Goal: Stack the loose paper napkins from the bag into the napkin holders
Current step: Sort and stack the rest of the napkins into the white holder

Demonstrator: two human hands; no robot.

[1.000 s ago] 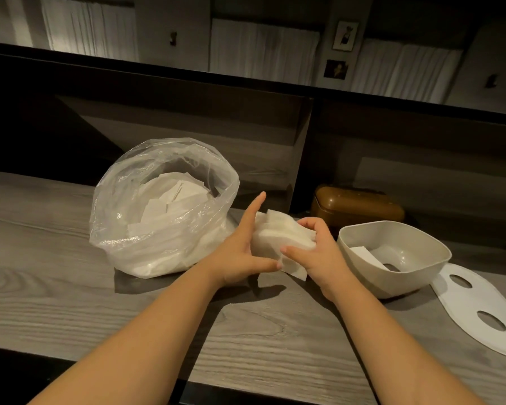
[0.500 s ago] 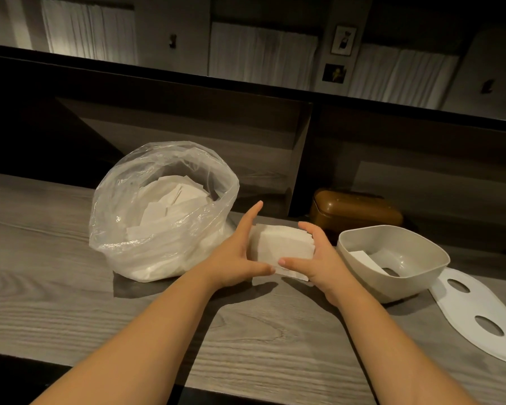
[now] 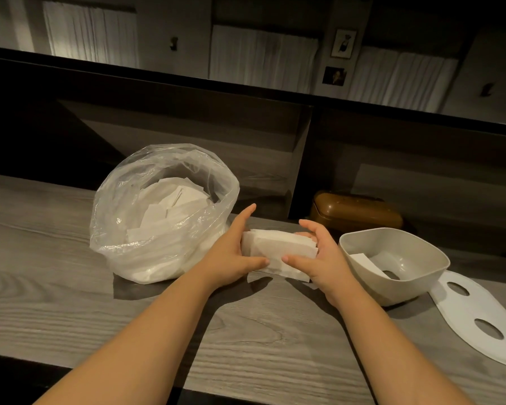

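A small stack of white paper napkins (image 3: 278, 252) sits between both hands, low over the grey wood-grain desk (image 3: 56, 287), near its far edge. The left hand (image 3: 231, 255) presses flat against the stack's left end, fingers held together and pointing away, thumb stretched along the near side. The right hand (image 3: 321, 258) cups the right end, fingers curled over the far side and thumb laid along the near face; the two thumbs nearly meet. Just left of the stack, touching the left hand, slumps a clear crumpled plastic bag (image 3: 158, 217), open at the top and holding loose white napkins. Right of the right hand stands a beige rounded-square plastic napkin holder (image 3: 397, 264) with one napkin inside. Beside it, toward the desk's right edge, lies a flat white lid with two oval holes (image 3: 479, 323). Behind the holder rests a closed brown plastic box (image 3: 357, 214).
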